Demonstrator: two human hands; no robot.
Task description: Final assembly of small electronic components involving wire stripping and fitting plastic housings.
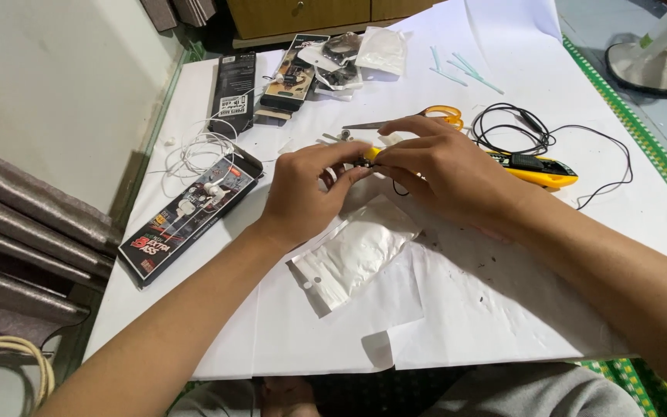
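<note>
Right now you are pinching a tiny dark part (364, 161) between both hands at the middle of the white paper sheet (457, 309): your left hand (306, 189) is closing on it from the left with thumb and forefinger, and your right hand (445, 174) is closing on it from the right, the fingertips of the two hands nearly touching. A thin black cable (550, 139) seems to be running from under your right hand toward the far right, so the part is probably trailing a lead. Judging by its size, it is handling as very light, small and easy to drop, and likely delicate, so gripping its body rather than pulling on the wire looks wiser. Just beyond your fingers the orange-handled scissors (430, 116) are lying with their blades pointing left, and a yellow utility knife (538, 170) is lying just right of your right hand, both close enough to bump. A clear plastic pouch (353, 251) is sitting on the near side under your wrists, slippery-looking. On the left, a black earphone box (187, 220) and loose white earphone wire (198, 154) are crowding the table edge (129, 255). Open room is lying mainly near and right on the paper.
</note>
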